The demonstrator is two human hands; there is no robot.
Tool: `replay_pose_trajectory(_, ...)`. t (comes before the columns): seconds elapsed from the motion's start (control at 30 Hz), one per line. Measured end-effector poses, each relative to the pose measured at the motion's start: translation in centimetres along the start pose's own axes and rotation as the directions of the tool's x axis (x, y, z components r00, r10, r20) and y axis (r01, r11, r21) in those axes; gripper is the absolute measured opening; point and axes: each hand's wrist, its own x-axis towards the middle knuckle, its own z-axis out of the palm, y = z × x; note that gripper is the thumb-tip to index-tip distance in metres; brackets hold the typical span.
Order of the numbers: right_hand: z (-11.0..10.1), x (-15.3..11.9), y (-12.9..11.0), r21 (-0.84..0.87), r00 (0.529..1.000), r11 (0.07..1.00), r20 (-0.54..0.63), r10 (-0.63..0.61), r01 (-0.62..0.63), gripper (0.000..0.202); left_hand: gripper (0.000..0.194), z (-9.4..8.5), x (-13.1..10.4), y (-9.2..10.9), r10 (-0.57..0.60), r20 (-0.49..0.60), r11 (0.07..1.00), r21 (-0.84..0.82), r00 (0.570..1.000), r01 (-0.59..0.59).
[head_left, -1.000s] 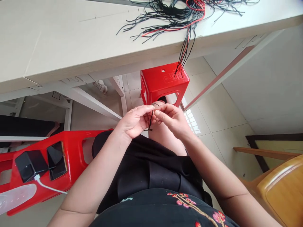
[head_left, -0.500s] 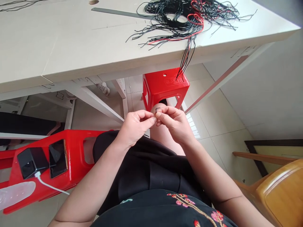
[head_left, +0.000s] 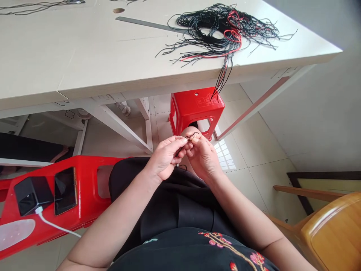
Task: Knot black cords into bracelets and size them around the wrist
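My left hand [head_left: 167, 152] and my right hand [head_left: 203, 154] meet above my lap, fingertips close together. Between them runs a thin black cord [head_left: 195, 133], which curls up in a small loop over the right fingertips. Both hands are closed in a pinch on it. A further bit of black cord hangs below the left fingers near my knee. Most of the cord within the fingers is hidden. On the table beyond lies a tangled bundle of black cords [head_left: 194, 41] with a red one among them; some ends droop over the front edge.
A metal ruler [head_left: 149, 24] lies partly under the bundle on the table [head_left: 93, 64]. A red stool [head_left: 197, 103] stands beneath. At left, another red stool [head_left: 90, 165] carries a phone [head_left: 65, 191] and a black box [head_left: 33, 195] with a white cable. A wooden chair [head_left: 335, 226] is at right.
Both hands have turned and the fingers have shifted their pinch. More of the black cord now shows, looping above the right fingertips and hanging below the left hand. The view has tilted slightly.
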Motion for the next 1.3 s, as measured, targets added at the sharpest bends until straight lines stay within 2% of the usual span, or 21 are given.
replay_pose_trajectory(0.13,0.2,-0.1,-0.3,0.213,0.991,0.969,0.059,0.118,-0.128,0.01,0.014,0.1,0.1,-0.2,-0.012,0.007,0.995,-0.097,1.0,0.013)
replay_pose_trajectory(0.27,-0.2,-0.3,-0.8,0.213,0.962,0.944,0.158,0.222,-0.252,0.014,0.021,-0.1,0.1,-0.7,0.056,-0.034,0.997,-0.05,0.998,-0.058)
replay_pose_trajectory(0.33,-1.8,0.1,-2.0,0.139,0.976,0.972,0.136,0.171,-0.19,0.024,0.025,-0.8,0.2,-0.8,0.067,-0.091,0.995,-0.069,0.994,-0.073)
replay_pose_trajectory(0.4,-4.9,0.9,-4.1,-0.006,0.999,1.0,0.031,0.02,-0.02,0.033,0.025,-2.0,0.5,-0.7,0.056,-0.161,0.991,-0.11,0.985,-0.074)
replay_pose_trajectory(0.43,-6.9,1.4,-5.4,-0.104,0.994,0.991,-0.059,-0.087,0.08,0.036,0.025,-2.6,0.6,-0.6,0.05,-0.199,0.989,-0.128,0.979,-0.077)
replay_pose_trajectory(0.47,-9.0,1.8,-6.7,-0.221,0.959,0.96,-0.185,-0.215,0.173,0.036,0.024,-3.2,0.6,-0.4,0.043,-0.23,0.987,-0.141,0.972,-0.077)
replay_pose_trajectory(0.5,-10.9,2.1,-7.9,-0.337,0.884,0.913,-0.32,-0.341,0.23,0.034,0.023,-3.6,0.7,-0.4,0.039,-0.252,0.986,-0.149,0.967,-0.079)
replay_pose_trajectory(0.57,-13.8,2.3,-9.3,-0.403,0.794,0.873,-0.416,-0.442,0.275,0.028,0.021,-4.1,0.6,-0.3,0.035,-0.267,0.985,-0.157,0.963,-0.079)
replay_pose_trajectory(0.6,-14.4,2.1,-9.3,-0.434,0.748,0.85,-0.446,-0.492,0.3,0.025,0.02,-4.0,0.5,-0.3,0.032,-0.266,0.984,-0.159,0.964,-0.076)
replay_pose_trajectory(0.63,-14.3,1.6,-8.8,-0.458,0.71,0.828,-0.462,-0.532,0.322,0.021,0.02,-3.8,0.4,-0.3,0.029,-0.258,0.985,-0.158,0.966,-0.072)
replay_pose_trajectory(0.7,-12.1,0.2,-6.6,-0.518,0.679,0.781,-0.435,-0.591,0.348,0.013,0.02,-3.1,0.2,-0.5,0.033,-0.237,0.988,-0.141,0.971,-0.068)
replay_pose_trajectory(0.73,-10.3,-0.6,-5.1,-0.547,0.726,0.768,-0.372,-0.579,0.332,0.015,0.021,-2.6,0.0,-0.6,0.042,-0.229,0.99,-0.123,0.973,-0.071)
replay_pose_trajectory(0.77,-8.3,-1.3,-3.6,-0.593,0.844,0.746,-0.196,-0.499,0.304,0.02,0.022,-2.1,-0.1,-0.7,0.053,-0.222,0.992,-0.102,0.974,-0.078)
replay_pose_trajectory(0.8,-6.2,-1.9,-2.2,-0.605,0.929,0.74,0.002,-0.369,0.295,0.028,0.022,-1.7,-0.3,-0.7,0.068,-0.214,0.993,-0.08,0.974,-0.087)
replay_pose_trajectory(0.83,-4.4,-2.2,-1.0,-0.607,0.957,0.74,0.161,-0.243,0.29,0.035,0.022,-1.3,-0.5,-0.8,0.081,-0.207,0.994,-0.06,0.975,-0.095)
replay_pose_trajectory(0.87,-2.8,-2.3,-0.2,-0.607,0.951,0.743,0.276,-0.136,0.283,0.041,0.023,-1.0,-0.7,-0.9,0.089,-0.198,0.994,-0.044,0.976,-0.1)
replay_pose_trajectory(0.9,-1.6,-2.3,0.4,-0.593,0.938,0.747,0.326,-0.117,0.3,0.039,0.023,-0.7,-0.9,-0.9,0.095,-0.188,0.994,-0.034,0.977,-0.103)
replay_pose_trajectory(0.97,-0.3,-1.9,0.6,-0.621,0.925,0.699,0.344,-0.163,0.354,0.028,0.024,-0.5,-1.2,-0.8,0.105,-0.182,0.994,-0.023,0.978,-0.111)
replay_pose_trajectory(1.07,-0.2,-1.4,-0.1,-0.737,0.885,0.49,0.372,-0.281,0.465,0.008,0.021,-0.5,-1.6,-0.5,0.148,-0.207,0.988,-0.002,0.967,-0.151)
replay_pose_trajectory(1.13,-0.5,-1.4,-0.5,-0.774,0.846,0.351,0.44,-0.3,0.527,0.009,0.019,-0.6,-1.7,-0.4,0.188,-0.231,0.982,0.017,0.955,-0.19)
replay_pose_trajectory(1.3,-1.3,-1.8,-0.1,-0.765,0.749,0.113,0.571,-0.336,0.634,0.013,0.018,-0.6,-1.8,-0.3,0.216,-0.288,0.975,0.007,0.933,-0.224)
